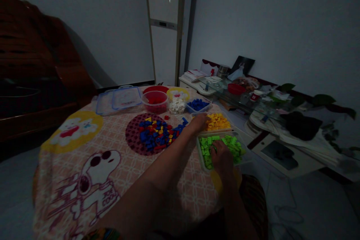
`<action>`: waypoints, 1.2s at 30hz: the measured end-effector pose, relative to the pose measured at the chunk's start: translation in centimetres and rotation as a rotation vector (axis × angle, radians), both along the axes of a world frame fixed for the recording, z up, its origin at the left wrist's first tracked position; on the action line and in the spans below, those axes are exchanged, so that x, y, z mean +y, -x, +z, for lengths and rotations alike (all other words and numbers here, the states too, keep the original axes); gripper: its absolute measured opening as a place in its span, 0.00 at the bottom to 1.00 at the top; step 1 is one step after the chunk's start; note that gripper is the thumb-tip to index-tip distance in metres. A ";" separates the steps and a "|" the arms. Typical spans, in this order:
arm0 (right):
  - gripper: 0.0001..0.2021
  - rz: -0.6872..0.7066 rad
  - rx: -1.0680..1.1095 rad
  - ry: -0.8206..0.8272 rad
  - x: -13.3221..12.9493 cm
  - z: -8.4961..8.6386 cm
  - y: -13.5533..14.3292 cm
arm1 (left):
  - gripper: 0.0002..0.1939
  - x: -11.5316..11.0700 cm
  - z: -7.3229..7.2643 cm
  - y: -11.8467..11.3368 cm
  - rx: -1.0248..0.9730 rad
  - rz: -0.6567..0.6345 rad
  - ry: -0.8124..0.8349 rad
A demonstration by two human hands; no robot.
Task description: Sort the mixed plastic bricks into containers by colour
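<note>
My left hand (199, 123) is at the left side of the box of yellow building bricks (218, 121). Its fingers are bunched together by the bricks, and what they hold, if anything, is too dark to see. Lower and nearer, my right hand (222, 155) reaches into a clear box (200, 153) of green building bricks (206, 146). The fingers there are curled down onto the bricks, hiding whatever is between them. Left of my forearm, mixed blue, red and yellow bricks (153, 135) lie piled on a round dark-red mat (132, 135).
Behind are a tub (154, 107) with red bricks, white bricks (177, 105), a box of blue bricks (197, 104) and clear lids (126, 97). A patterned cloth (135, 180) covers the table. A cluttered glass-topped stand (233, 95) is at right, a wooden bench (42, 45) at left.
</note>
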State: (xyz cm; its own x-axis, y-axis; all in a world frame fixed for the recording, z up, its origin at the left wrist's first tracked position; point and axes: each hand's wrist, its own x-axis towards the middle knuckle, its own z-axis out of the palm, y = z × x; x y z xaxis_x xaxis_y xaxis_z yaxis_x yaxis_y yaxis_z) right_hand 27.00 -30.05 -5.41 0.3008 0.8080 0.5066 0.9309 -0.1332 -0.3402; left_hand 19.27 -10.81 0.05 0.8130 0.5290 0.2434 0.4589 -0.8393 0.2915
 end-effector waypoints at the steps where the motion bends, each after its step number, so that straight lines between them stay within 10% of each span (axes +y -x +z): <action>1: 0.11 0.000 0.002 0.003 0.0 0.0 0.0 | 0.23 -0.1 -0.2 0.5 -0.010 0.001 -0.003; 8: 0.11 0.008 -0.022 -0.001 0.0 -0.1 -0.1 | 0.21 -1.1 -0.1 4.5 -0.110 0.038 0.038; 23: 0.13 0.016 -0.044 -0.013 -0.1 -0.8 -0.5 | 0.17 3.9 1.0 23.7 -0.154 0.860 0.114; 36: 0.14 0.034 -0.028 -0.073 0.2 -1.3 -0.8 | 0.23 4.2 -2.1 23.4 0.059 0.950 0.124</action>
State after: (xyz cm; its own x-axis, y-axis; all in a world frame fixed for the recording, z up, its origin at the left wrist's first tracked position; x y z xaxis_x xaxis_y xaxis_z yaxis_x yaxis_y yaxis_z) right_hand 27.83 -29.90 -6.72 0.2587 0.7781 0.5724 0.9437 -0.0771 -0.3217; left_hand -4.14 -6.61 -2.06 0.0401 0.9927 0.1133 0.9485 -0.0735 0.3081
